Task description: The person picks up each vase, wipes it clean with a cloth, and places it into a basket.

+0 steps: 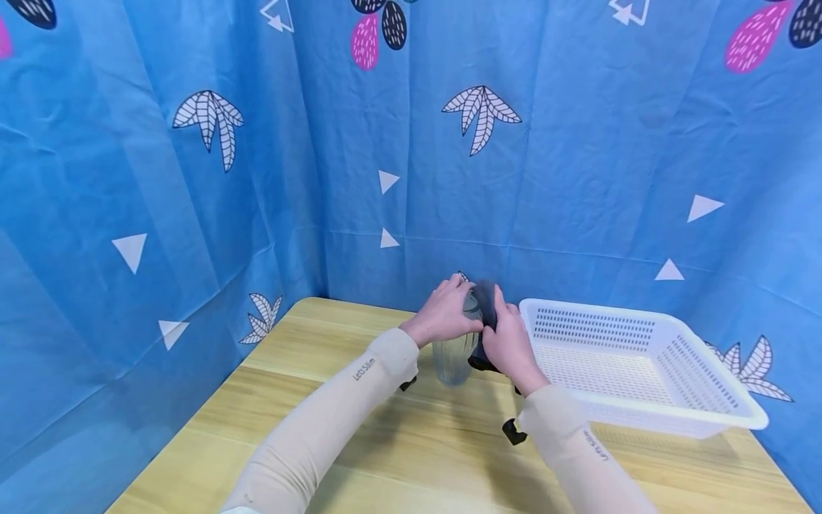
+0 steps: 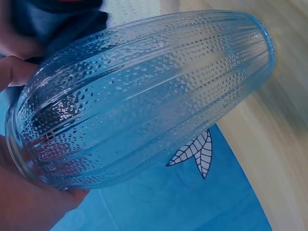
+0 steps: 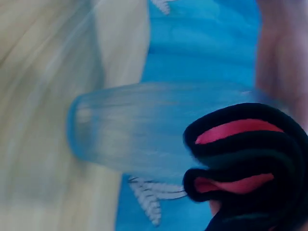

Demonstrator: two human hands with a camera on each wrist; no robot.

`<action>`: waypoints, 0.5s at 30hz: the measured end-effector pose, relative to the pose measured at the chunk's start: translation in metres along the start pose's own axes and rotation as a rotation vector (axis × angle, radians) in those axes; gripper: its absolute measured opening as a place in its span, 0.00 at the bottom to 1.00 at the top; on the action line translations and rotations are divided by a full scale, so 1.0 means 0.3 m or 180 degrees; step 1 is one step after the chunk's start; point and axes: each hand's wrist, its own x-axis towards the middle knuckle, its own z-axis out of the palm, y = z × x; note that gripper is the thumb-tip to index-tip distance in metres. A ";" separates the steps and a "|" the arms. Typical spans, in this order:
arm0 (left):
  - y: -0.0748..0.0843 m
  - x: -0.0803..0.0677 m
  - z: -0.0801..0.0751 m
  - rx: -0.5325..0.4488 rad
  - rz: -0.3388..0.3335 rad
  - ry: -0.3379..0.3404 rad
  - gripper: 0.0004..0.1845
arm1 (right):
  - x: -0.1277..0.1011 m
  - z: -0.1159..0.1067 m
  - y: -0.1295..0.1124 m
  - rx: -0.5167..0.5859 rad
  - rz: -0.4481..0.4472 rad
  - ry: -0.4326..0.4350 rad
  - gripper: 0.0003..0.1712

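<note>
A clear ribbed glass vase [image 1: 453,357] stands upright on the wooden table [image 1: 308,428], near the back middle. My left hand [image 1: 443,311] grips its rim; in the left wrist view the dotted glass [image 2: 144,91] fills the frame with my palm [image 2: 29,207] at the mouth. My right hand [image 1: 510,341] holds a dark folded cloth [image 1: 484,303] against the vase's top and right side. In the right wrist view, blurred, the cloth [image 3: 240,163] is black with red stripes, beside the vase [image 3: 144,127].
A white perforated plastic basket [image 1: 642,364] sits on the table just right of my hands. Blue patterned fabric [image 1: 193,178] hangs behind and on both sides. Bare wood lies in front and to the left.
</note>
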 end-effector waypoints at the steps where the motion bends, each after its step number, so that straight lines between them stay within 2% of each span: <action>1: 0.000 -0.001 0.001 0.0011 0.0014 0.0001 0.42 | 0.001 0.009 0.012 -0.0051 0.0026 -0.0044 0.46; 6: -0.001 -0.003 0.006 0.0027 0.0075 0.0038 0.40 | -0.007 0.071 0.087 -0.0292 0.0190 -0.0289 0.46; 15: -0.005 -0.012 0.026 0.0053 0.0010 0.0140 0.41 | -0.044 0.176 0.189 -0.0331 0.0193 -0.0765 0.44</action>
